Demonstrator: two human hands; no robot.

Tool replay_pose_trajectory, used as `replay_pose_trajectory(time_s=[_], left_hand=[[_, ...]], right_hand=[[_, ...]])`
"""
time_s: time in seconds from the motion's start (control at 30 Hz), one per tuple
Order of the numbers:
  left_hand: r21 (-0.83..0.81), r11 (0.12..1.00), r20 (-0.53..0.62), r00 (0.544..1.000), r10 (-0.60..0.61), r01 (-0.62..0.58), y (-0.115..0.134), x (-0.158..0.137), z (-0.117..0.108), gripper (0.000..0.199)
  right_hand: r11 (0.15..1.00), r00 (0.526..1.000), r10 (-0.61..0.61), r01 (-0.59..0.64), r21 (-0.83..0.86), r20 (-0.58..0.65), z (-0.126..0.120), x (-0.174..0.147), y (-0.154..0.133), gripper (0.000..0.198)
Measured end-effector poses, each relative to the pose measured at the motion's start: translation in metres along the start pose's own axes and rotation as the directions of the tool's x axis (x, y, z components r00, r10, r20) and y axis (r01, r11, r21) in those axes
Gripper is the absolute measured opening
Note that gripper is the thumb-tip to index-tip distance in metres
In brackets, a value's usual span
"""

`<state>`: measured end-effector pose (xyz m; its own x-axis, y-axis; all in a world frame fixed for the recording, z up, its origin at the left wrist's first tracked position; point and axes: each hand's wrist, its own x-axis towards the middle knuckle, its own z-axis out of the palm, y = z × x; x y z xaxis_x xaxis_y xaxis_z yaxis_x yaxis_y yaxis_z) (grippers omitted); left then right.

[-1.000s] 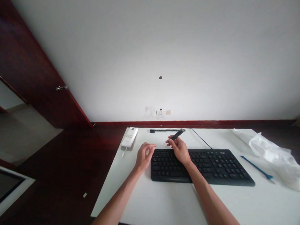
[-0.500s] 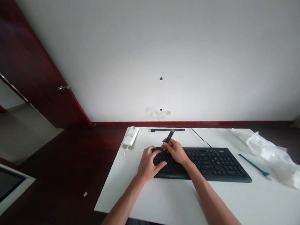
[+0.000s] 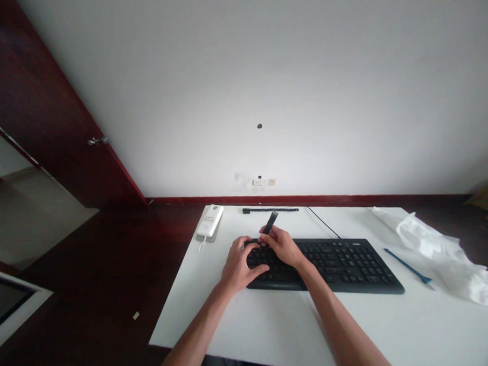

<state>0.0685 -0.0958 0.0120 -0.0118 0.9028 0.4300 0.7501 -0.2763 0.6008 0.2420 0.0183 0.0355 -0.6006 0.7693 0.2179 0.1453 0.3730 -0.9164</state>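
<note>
A black full-size keyboard lies on the white table. My left hand is curved around its left end, fingers at the back corner and thumb across the lower keys, bracing it. In a pinch, my right hand holds a slim black stick-like tool upright and slightly tilted, above the upper left keys. The tool's lower end is hidden by the fingers, so I cannot tell whether it touches the keys. Behind the keyboard lies a thin row of small black pieces.
A white power bank with a short cable sits at the table's back left. Right of the keyboard are a blue brush and a crumpled white plastic bag. A black cable runs off the back edge.
The whole view has shifted slightly. My right hand and the black tool have barely moved over the keys; my left hand keeps its place on the keyboard.
</note>
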Motion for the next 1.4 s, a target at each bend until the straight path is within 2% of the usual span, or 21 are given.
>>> replay_pose_trajectory(time_s=[0.2, 0.33, 0.43, 0.6, 0.73, 1.03, 1.23, 1.33, 1.4], left_hand=[[-0.024, 1.0, -0.008, 1.0, -0.002, 0.002, 0.002, 0.0, -0.002, 0.044], [-0.006, 0.999, -0.114, 0.993, -0.035, 0.034, 0.001, -0.001, -0.002, 0.019], [0.043, 0.995, -0.186, 0.979, -0.081, 0.091, 0.0, -0.001, -0.003, 0.019], [0.069, 0.998, -0.076, 0.997, 0.002, 0.003, 0.007, -0.001, -0.004, 0.019], [0.087, 0.996, -0.031, 0.999, 0.032, -0.03, 0.01, -0.001, -0.004, 0.03], [0.107, 0.993, -0.013, 0.999, 0.042, -0.041, 0.01, -0.001, -0.003, 0.035], [0.1, 0.994, -0.016, 0.999, 0.046, -0.044, 0.008, -0.001, -0.003, 0.036], [0.089, 0.995, -0.02, 0.999, 0.05, -0.048, 0.006, -0.001, -0.002, 0.036], [0.077, 0.996, -0.028, 0.998, 0.055, -0.053, 0.004, -0.001, -0.002, 0.035]], right_hand=[[0.999, 0.999, 0.011, -0.012, 0.032, 0.047, -0.002, 0.001, -0.002, 0.026], [1.0, 0.999, -0.003, 0.003, -0.005, 0.051, -0.002, 0.0, -0.004, 0.026], [0.999, 0.998, -0.039, 0.04, -0.035, 0.051, -0.002, -0.002, -0.01, 0.024], [0.989, 0.989, -0.079, 0.093, -0.111, 0.126, -0.005, -0.004, -0.021, 0.019], [0.989, 0.984, -0.084, 0.102, -0.107, 0.155, -0.01, -0.004, -0.022, 0.018], [0.991, 0.972, -0.085, 0.059, 0.122, 0.218, -0.02, -0.001, -0.011, 0.032], [0.974, 0.969, -0.024, -0.032, 0.223, 0.245, -0.022, 0.0, -0.001, 0.039], [0.976, 0.975, -0.034, -0.015, 0.216, 0.22, -0.019, 0.0, 0.003, 0.037], [0.975, 0.988, -0.01, -0.026, 0.223, 0.156, -0.015, 0.001, 0.009, 0.039]])
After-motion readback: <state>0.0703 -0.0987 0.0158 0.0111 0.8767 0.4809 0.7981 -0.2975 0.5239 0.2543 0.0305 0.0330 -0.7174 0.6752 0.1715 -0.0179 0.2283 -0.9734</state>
